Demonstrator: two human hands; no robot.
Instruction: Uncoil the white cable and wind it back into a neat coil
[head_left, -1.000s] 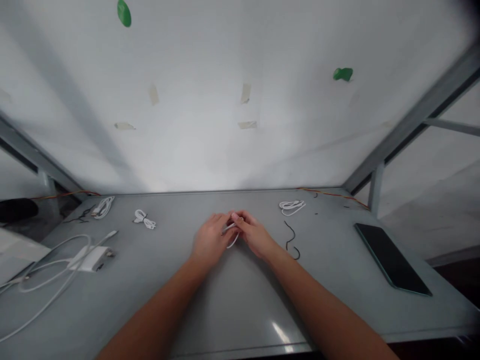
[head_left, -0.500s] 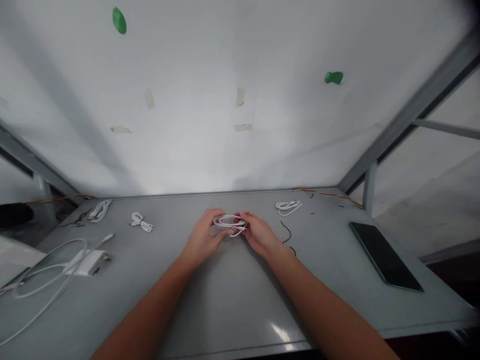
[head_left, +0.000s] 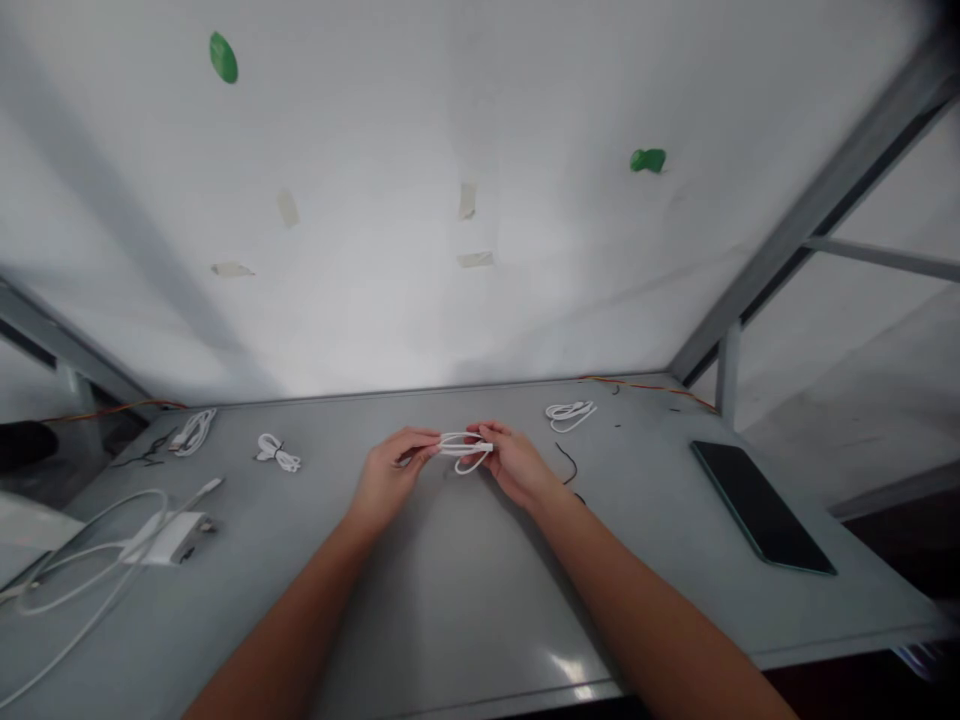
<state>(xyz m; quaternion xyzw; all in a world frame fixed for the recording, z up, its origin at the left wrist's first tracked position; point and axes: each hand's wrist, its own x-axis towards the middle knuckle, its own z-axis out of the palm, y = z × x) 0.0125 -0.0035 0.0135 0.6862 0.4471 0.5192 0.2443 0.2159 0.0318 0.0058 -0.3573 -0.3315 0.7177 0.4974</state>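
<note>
1. Left hand [head_left: 390, 475]: over the middle of the bench [head_left: 450, 610], nearer the back edge than the front. Grip pinched on the left end of a coiled white cable [head_left: 454, 450], thumb below and fingers above.
2. Right hand [head_left: 517, 468]: level with the left. Grip clamped on the right end of the same coil, beside a white plug [head_left: 486, 447].
3. Coil: stretched flat between the two hands, one loop hanging beneath near the right hand. Cannot tell whether it touches the bench surface.
4. Near the back edge, left of the hands: a bundled white cable [head_left: 277, 453] with a dark tie around its middle.
5. Back left corner: a looped white cable [head_left: 193, 432]; dark twisted strands [head_left: 148, 450] lie just beside it.
6. Toward the left edge: a white charger [head_left: 169, 537] lying on its side, prongs toward the right edge. A long pale cable [head_left: 90, 550] loops across it.
7. Right of the right hand, near the back edge: a looped white cable [head_left: 570, 413]. A thin black strand [head_left: 575, 466] lies between it and the front edge, close to the right forearm.
8. Near the right edge: a dark-screened device [head_left: 761, 507], flat, screen up, set at a slant, well apart from both hands.
</note>
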